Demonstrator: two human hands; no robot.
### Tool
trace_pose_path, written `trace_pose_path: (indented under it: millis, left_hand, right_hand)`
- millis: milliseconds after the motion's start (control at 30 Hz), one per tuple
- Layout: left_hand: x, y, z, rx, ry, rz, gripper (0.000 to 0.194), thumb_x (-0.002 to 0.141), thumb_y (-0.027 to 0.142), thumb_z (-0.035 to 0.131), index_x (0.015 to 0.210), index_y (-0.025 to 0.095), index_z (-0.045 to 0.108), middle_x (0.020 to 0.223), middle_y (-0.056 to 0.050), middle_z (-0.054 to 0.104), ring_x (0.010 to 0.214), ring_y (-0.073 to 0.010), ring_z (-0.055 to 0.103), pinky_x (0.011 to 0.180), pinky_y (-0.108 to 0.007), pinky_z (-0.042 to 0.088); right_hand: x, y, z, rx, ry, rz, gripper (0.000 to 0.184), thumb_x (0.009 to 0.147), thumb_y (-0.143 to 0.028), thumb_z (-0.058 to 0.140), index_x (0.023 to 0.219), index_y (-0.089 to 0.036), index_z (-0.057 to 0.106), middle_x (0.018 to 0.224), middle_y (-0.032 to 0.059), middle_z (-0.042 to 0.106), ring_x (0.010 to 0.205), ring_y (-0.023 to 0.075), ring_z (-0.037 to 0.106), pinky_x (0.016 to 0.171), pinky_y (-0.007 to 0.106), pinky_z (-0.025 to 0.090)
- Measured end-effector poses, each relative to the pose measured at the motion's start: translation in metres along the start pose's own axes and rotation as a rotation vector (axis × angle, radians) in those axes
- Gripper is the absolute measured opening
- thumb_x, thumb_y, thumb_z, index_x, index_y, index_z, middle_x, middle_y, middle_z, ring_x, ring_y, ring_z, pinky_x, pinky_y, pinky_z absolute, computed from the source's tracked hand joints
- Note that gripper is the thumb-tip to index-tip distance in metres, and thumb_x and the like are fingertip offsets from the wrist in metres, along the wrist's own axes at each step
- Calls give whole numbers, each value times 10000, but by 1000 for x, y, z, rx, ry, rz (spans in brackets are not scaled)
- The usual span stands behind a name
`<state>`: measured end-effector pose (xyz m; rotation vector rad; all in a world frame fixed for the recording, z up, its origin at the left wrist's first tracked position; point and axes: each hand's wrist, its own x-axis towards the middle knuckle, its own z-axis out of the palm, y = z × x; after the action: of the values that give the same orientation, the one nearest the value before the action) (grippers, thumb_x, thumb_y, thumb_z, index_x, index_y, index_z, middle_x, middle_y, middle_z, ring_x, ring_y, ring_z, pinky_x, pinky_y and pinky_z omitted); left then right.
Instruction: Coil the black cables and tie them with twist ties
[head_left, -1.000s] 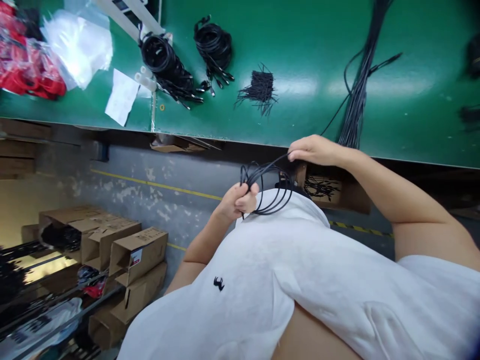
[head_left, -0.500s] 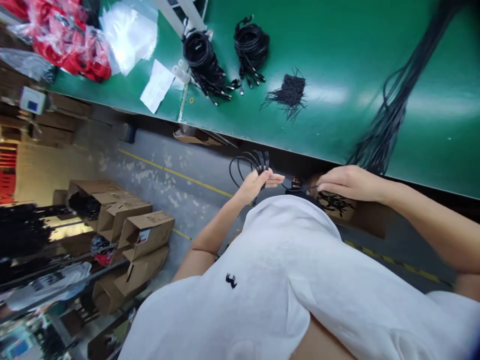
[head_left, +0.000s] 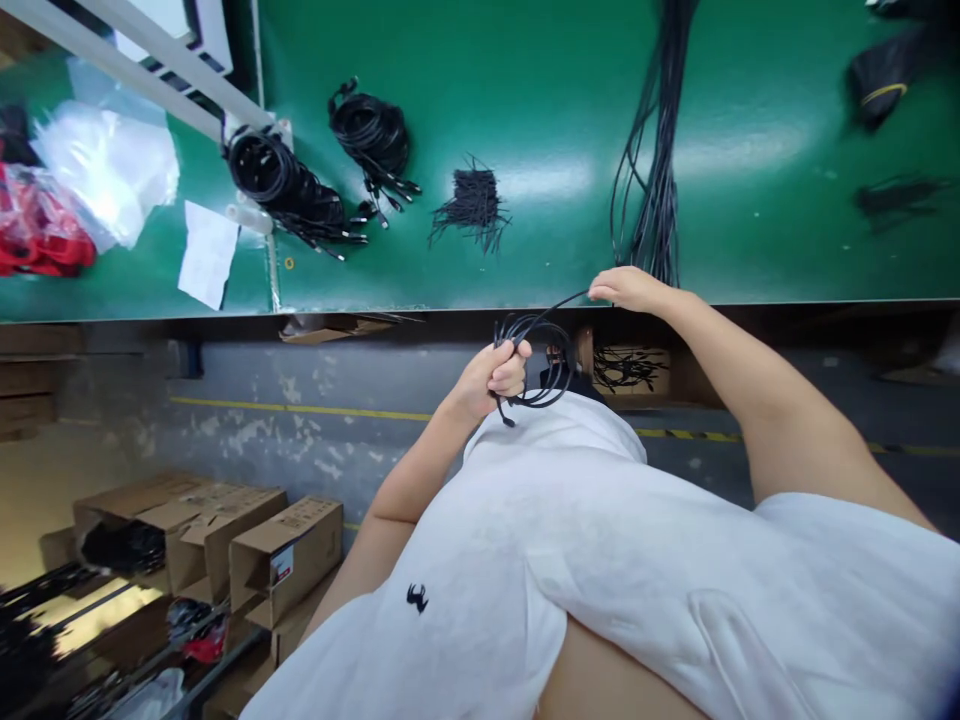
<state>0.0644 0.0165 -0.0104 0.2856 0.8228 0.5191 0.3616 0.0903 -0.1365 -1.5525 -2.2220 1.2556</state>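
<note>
Black cable [head_left: 525, 329] is in both hands, just off the near edge of the green counter [head_left: 540, 60]. The left hand [head_left: 499, 381] is clenched around its loops; the right hand [head_left: 628, 288] pinches one strand at that edge. Winding looks well along but incomplete: several loops are gathered, the stretch between the hands is loose, and no tie shows around them. A stack of coils [head_left: 279, 190] and a smaller heap of coils [head_left: 375, 136], left along the counter, look finished. A long bundle of strands [head_left: 661, 150], reaching the near edge beside the right hand, appears to be what is left.

The cable is thin and springy-looking, bending into uneven ovals. Coil ends carry small silvery plugs. Short wiry pieces [head_left: 475, 200] form a bristly, matted pile between coils and bundle. The counter's smooth surface throws back pale glare; flat white paper [head_left: 208, 253] lies at its near edge, beside crinkled clear plastic [head_left: 112, 170].
</note>
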Motion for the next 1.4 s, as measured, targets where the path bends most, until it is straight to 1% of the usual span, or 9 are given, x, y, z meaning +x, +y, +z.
trace_pose_path:
  millis: [133, 233, 367, 500, 733, 900, 1133, 1267, 1400]
  left_hand:
    - [4, 5, 5, -41, 37, -36, 206, 961, 236, 569, 809, 107, 621, 453, 115, 279, 314, -4, 215, 363, -126, 201]
    - [3, 5, 4, 14, -6, -17, 235, 898, 310, 662, 765, 130, 591, 423, 125, 255, 308, -12, 195, 360, -139, 198]
    - [4, 3, 4, 154, -58, -27, 304, 795, 377, 768, 767, 128, 596, 426, 103, 355, 330, -11, 257, 376, -131, 212]
    - [-3, 15, 2, 49, -54, -24, 262, 895, 327, 658, 737, 135, 577, 414, 113, 299, 314, -10, 228, 363, -132, 218]
    - [-39, 40, -24, -326, 286, 407, 274, 1041, 251, 369, 1067, 179, 632, 514, 93, 364, 307, 10, 238, 340, -116, 175]
    - [-62, 27, -34, -312, 298, 346, 341, 1040, 277, 345, 1210, 180, 624, 508, 90, 379, 324, -7, 293, 342, -107, 205]
    - [-88, 23, -48, -293, 393, 343, 332, 1048, 229, 348, 1094, 129, 661, 474, 92, 356, 309, -9, 260, 352, -121, 236]
    - [-90, 26, -56, -307, 494, 521, 302, 1047, 287, 390, 1222, 212, 625, 599, 65, 542, 396, -1, 429, 406, -105, 318]
    - [-67, 13, -56, -103, 467, 433, 182, 961, 290, 569, 1070, 158, 632, 819, -23, 719, 687, -81, 688, 594, -147, 495]
  right_hand:
    - [-19, 39, 6, -57, 210, 119, 373, 913, -451, 408, 749, -186, 614, 906, 127, 708, 914, 239, 617, 895, 367, 420]
    - [-47, 28, -1, 18, 374, 106, 481, 977, -472, 266, 799, -201, 622, 968, 115, 706, 961, 228, 623, 917, 365, 436]
    - [-70, 1, -21, 210, 300, 74, 534, 921, -653, 363, 699, -219, 583, 770, 67, 659, 780, 212, 608, 822, 365, 480]
    - [-70, -8, -43, 456, 514, 121, 552, 955, -661, 234, 810, -234, 553, 626, -16, 487, 539, 136, 455, 668, 315, 476]
    - [-74, -5, -19, 292, -36, 123, 446, 843, -604, 497, 885, -195, 671, 782, 40, 660, 668, 158, 551, 687, 315, 465]
    - [-66, -3, -21, 215, 42, 192, 348, 851, -506, 571, 970, -197, 680, 985, 122, 716, 742, 187, 601, 722, 327, 462]
    - [-44, -6, -47, -329, 207, 233, 285, 958, -344, 518, 1110, -187, 702, 1172, 104, 705, 1042, 204, 620, 801, 289, 405]
    - [-49, -40, -31, -550, -14, 87, 352, 985, -331, 478, 1254, -152, 619, 1226, 131, 671, 1044, 227, 631, 706, 290, 394]
    - [-63, -113, -9, -732, -350, -164, 281, 986, -363, 457, 1000, -173, 664, 924, 89, 711, 739, 202, 638, 547, 274, 257]
